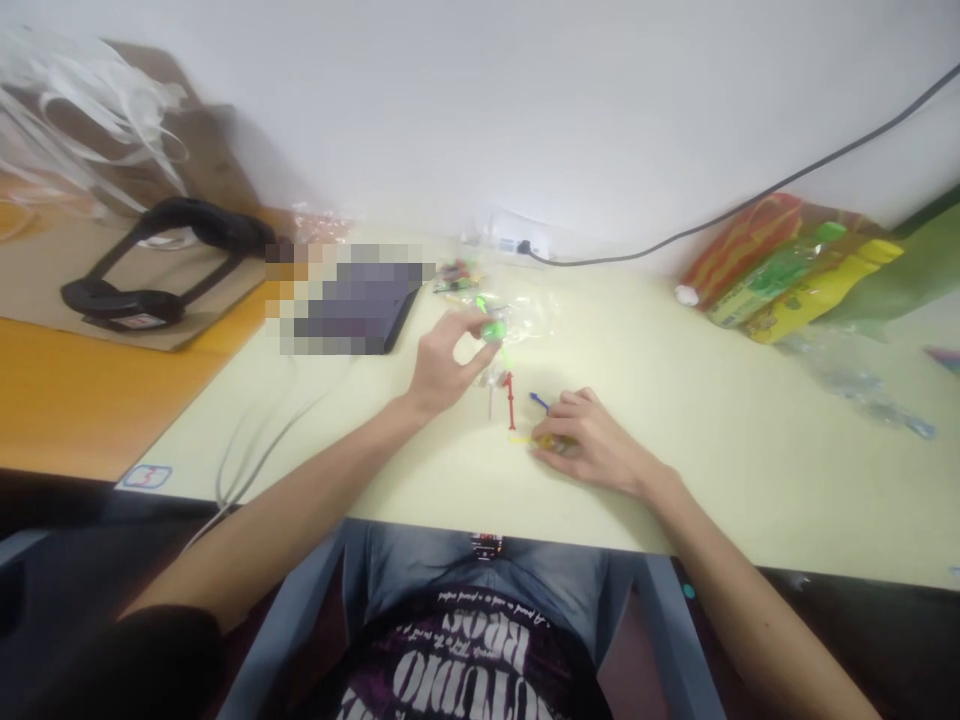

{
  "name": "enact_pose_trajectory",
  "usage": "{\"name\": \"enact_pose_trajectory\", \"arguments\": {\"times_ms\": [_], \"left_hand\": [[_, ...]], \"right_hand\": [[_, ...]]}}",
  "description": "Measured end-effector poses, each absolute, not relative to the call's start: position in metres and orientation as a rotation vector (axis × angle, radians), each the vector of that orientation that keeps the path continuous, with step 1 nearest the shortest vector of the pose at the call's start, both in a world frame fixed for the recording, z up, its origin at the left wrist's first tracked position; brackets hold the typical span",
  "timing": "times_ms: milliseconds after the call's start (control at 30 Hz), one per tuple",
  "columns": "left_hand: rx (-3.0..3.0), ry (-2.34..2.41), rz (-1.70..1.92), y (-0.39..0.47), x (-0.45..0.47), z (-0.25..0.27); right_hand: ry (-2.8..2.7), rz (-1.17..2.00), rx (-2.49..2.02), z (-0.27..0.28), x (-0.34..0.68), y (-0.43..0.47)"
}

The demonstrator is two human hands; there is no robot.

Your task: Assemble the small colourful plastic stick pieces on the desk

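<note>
My left hand (444, 362) is closed in a pinch on a small bright green plastic piece (493, 331), held above the table. Just below it, a thin red plastic stick (511, 402) with knobbed ends lies on the tabletop, beside a pale thin stick (491, 400). My right hand (596, 440) rests on the table with its fingers curled over a yellow plastic piece (559, 441), which they partly hide. A blue arrow-shaped stick (539, 400) pokes out past its fingertips. Fine shapes of the green and yellow pieces are blurred.
Clear plastic wrap (532, 315) and several coloured pieces (459, 274) lie toward the wall. A dark tablet-like device (360, 305) is at left, near a black headset-like frame (165, 260). Snack packages (814, 285) stand at right. A black cable (645, 250) runs along the wall.
</note>
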State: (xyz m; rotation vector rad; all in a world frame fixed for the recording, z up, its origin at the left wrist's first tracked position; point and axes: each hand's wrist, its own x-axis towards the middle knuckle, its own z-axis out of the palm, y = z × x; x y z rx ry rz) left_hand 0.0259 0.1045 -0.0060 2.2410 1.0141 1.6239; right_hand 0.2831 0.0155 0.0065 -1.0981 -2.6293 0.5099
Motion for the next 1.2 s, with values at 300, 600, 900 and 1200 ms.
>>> {"name": "enact_pose_trajectory", "arguments": {"times_ms": [300,600,900,1200], "left_hand": [[2.183,1.027,1.571,0.104,0.026,-0.009],[2.251,0.974,1.500,0.099,0.032,-0.003],[2.125,0.932,1.400,0.093,0.039,-0.012],[2.001,0.951,1.358,0.096,0.038,-0.014]], "right_hand": [[-2.481,0.537,-1.206,-0.004,0.325,0.012],[-2.449,0.462,-1.382,-0.008,0.373,0.006],[-2.289,0.377,-1.364,0.016,0.367,0.017],[-2.100,0.611,-1.105,0.032,0.260,0.087]]}}
